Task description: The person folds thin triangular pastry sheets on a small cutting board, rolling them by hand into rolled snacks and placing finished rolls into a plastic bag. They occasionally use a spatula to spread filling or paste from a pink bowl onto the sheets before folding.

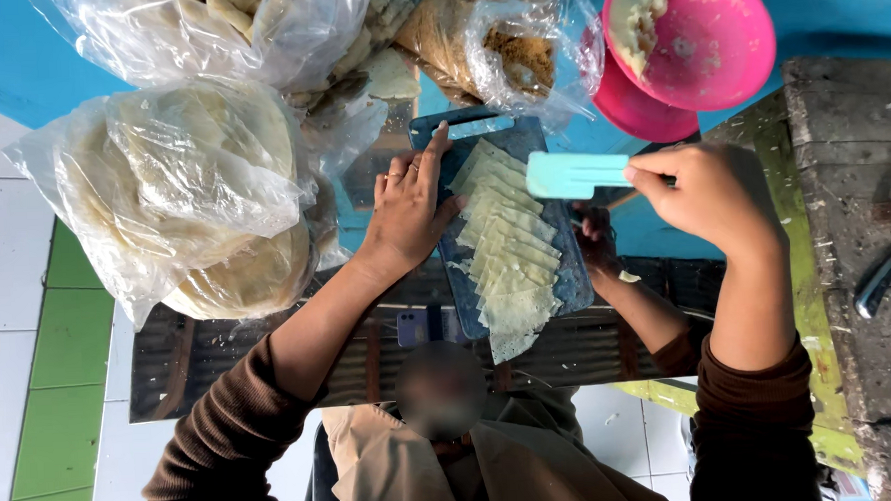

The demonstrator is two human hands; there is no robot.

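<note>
Left hand flat, fingers spread, pinning cutting board edge to steady it. Right hand pinches turquoise scraper, blade poised above fanned wrapper strips lying just right of left fingertips. Bagged round wrappers left of left hand.

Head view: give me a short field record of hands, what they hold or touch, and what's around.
left hand: flat, palm down, on the edge of the dark cutting board
right hand: raised, gripping a light blue flat tool
on board: row of overlapping pale triangular wrapper pieces
third hand: another person's, at the board's right edge
nearby left: clear bags of round pale wrappers
nearby top right: pink bowls, pale paste inside
</note>
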